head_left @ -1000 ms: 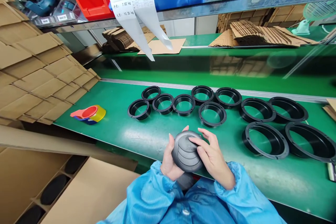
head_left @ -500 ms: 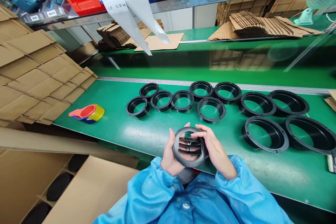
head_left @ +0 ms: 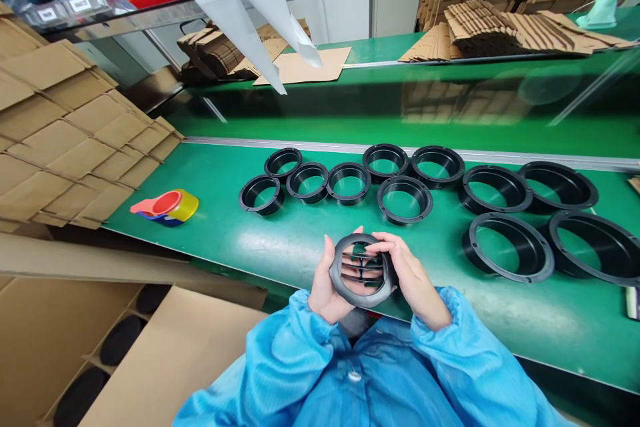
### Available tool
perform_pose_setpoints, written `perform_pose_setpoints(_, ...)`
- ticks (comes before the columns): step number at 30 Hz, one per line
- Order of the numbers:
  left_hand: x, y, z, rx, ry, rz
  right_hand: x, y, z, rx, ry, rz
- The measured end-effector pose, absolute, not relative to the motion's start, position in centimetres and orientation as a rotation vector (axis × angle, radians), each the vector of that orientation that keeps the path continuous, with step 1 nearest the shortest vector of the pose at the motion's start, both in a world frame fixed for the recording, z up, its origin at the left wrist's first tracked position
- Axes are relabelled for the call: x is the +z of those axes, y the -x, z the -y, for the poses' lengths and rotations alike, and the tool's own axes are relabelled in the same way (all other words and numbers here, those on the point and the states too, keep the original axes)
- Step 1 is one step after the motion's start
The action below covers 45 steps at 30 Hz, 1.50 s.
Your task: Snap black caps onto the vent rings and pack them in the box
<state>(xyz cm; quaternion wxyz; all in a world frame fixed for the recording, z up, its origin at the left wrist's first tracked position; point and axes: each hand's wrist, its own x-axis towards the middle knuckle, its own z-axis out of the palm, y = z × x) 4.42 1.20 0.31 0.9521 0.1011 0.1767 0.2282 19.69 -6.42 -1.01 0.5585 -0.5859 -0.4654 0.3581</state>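
Note:
Between my two hands, over the near edge of the green table, is a round black air vent (head_left: 369, 297) with slats across its opening. My left hand (head_left: 324, 280) wraps its left side and underside, the thumb up along the rim; some of its fingers show through the opening. On the right side my right hand (head_left: 413, 277) grips the rim, its fingertips at the upper part of the opening by the slats. Just beyond my hands a black ring (head_left: 405, 219) rests on the green table (head_left: 295, 253), one of several.
Larger black rings (head_left: 507, 273) stand at the right. A roll of yellow tape (head_left: 187, 207) with red and blue pieces lies left. Folded cardboard (head_left: 75, 140) is stacked beyond it. Below left, an open carton (head_left: 170, 347) holds black round parts. Printed label strips (head_left: 250, 33) hang from the shelf.
The slats inside the vent look turned, with wider gaps between them. Both hands keep their hold. The view has tilted slightly down, so the table things sit a little higher at its far side.

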Motion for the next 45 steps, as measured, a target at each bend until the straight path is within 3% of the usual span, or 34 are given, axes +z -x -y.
perform_pose_setpoints(6,0.8,-4.6,-1.3,0.496,-0.162,-0.422,-1.1,-19.6,7.0,0.787,1.409,1.164)
perform_pose_setpoints(14,1.1,-5.0,-1.5,0.523,-0.129,-0.512,-0.2,-19.6,8.3,0.271,1.543,2.047)
perform_pose_setpoints(22,1.3,-6.1,-1.5,0.393,-0.210,-0.390,2.4,-20.8,6.2,0.276,1.606,2.053)
perform_pose_setpoints(28,0.9,-5.5,-3.0,0.376,-0.357,-0.484,3.5,-26.4,1.1,-0.223,1.994,1.683)
perform_pose_setpoints(32,0.2,-5.1,-3.2,0.371,-0.382,-0.523,2.6,-28.4,-1.1,-0.331,2.113,1.646)
perform_pose_setpoints(40,-0.3,-1.5,-3.8,0.311,-0.437,-0.549,1.1,-22.2,4.2,-0.284,2.149,1.906)
perform_pose_setpoints(45,-0.3,0.0,-3.8,0.318,-0.453,-0.656,4.3,-20.4,6.4,-0.333,2.044,2.058)
